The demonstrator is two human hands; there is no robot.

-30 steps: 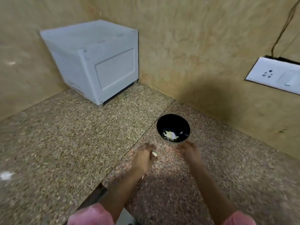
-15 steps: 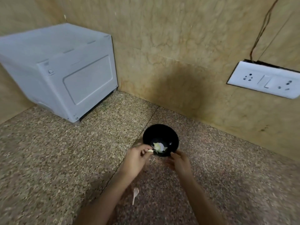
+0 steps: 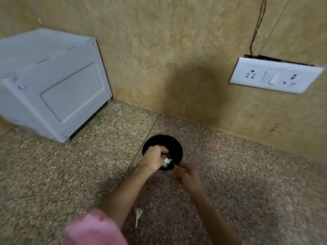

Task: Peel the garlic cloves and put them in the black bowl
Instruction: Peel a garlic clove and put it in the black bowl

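- Head view: I see the black bowl (image 3: 162, 150) on the speckled stone worktop (image 3: 70, 174), just below centre, near the back wall.
- My left hand (image 3: 154, 158) reaches over the bowl's rim from 7 o'clock, fingers curled down inside; whitish garlic pieces (image 3: 167, 162) show at its fingertips, but I cannot tell whether the hand pinches them or only touches them.
- My right hand (image 3: 186, 173) sits at the bowl's 5 o'clock, fingertips at the rim, fingers loosely bent; too blurred to tell whether they hold anything.
- A pale scrap of garlic skin (image 3: 138, 215) lies on the worktop at 6 o'clock, between my forearms.
- A white appliance (image 3: 53, 89) stands at 10 o'clock, a switch plate (image 3: 275, 76) on the wall at 2 o'clock.
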